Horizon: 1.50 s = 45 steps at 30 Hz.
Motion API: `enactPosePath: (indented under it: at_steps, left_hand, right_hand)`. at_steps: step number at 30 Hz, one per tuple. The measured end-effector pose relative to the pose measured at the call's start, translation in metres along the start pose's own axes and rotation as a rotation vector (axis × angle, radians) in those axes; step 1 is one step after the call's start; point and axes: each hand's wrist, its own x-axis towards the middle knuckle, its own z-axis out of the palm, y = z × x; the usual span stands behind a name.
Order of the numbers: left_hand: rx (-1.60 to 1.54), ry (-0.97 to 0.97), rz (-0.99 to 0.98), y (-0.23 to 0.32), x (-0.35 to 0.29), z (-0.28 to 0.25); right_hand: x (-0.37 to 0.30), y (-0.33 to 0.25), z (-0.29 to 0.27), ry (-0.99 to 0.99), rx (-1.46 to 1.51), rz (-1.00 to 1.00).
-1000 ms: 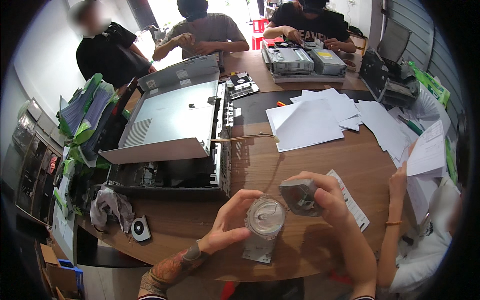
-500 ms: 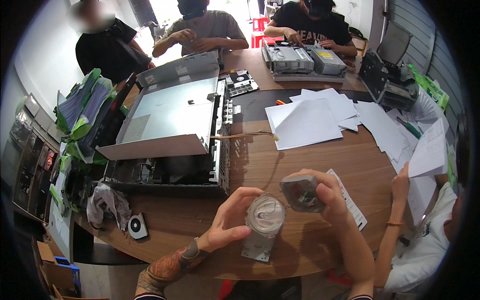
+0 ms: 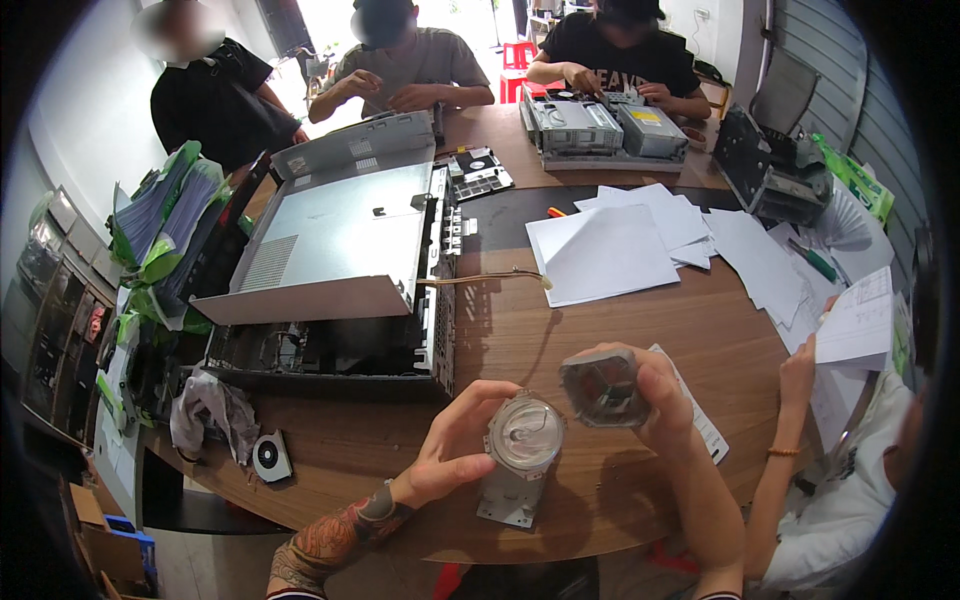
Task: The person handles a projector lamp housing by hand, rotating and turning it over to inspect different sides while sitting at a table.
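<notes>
My left hand (image 3: 455,445) grips a round clear-fronted lamp part on a grey metal bracket (image 3: 520,450), held just above the wooden table (image 3: 560,330). Beside it, my right hand (image 3: 655,395) holds a dark grey boxy housing (image 3: 603,388) with its open side tilted toward me. The two parts are close together but apart. A narrow white paper strip (image 3: 695,405) lies on the table under my right hand.
An opened grey metal device chassis (image 3: 335,265) with a raised lid fills the table's left. Loose white sheets (image 3: 620,250) lie ahead. A small fan (image 3: 270,457) and a rag (image 3: 210,410) sit at the left edge. A person at the right holds papers (image 3: 850,325); three others work at the far side.
Both hands and their parts stay almost still. The view shifted slightly.
</notes>
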Motion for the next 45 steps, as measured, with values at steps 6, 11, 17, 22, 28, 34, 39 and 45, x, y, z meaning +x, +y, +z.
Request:
enactPosePath:
  at_steps: [6, 11, 17, 22, 28, 34, 39, 45]
  left_hand:
    - [0.008, 0.012, -0.004, 0.001, 0.000, 0.001]
    - [0.061, 0.018, 0.021, -0.003, -0.001, -0.002]
    - [0.065, 0.015, 0.037, -0.004, -0.001, -0.003]
    - [0.053, 0.007, 0.036, -0.006, 0.001, -0.003]
    - [0.076, 0.010, 0.054, -0.003, 0.004, 0.001]
    - [0.150, 0.124, 0.080, -0.006, 0.003, 0.004]
    - [0.150, 0.052, 0.163, -0.003, 0.000, 0.003]
    - [0.258, 0.077, 0.250, -0.007, -0.003, 0.007]
  right_hand:
    - [0.001, 0.000, -0.002, -0.004, 0.003, -0.010]
    - [0.002, 0.004, -0.002, -0.028, -0.018, -0.028]
    - [0.002, 0.008, 0.002, -0.041, -0.023, -0.052]
    - [0.002, 0.007, 0.000, -0.032, -0.015, -0.042]
    - [0.002, 0.007, 0.000, -0.049, -0.004, -0.059]
    - [-0.002, 0.003, -0.002, -0.032, 0.108, -0.032]
    - [-0.001, 0.002, 0.000, 0.005, 0.197, -0.027]
    - [0.000, 0.002, 0.001, 0.001, 0.178, -0.057]
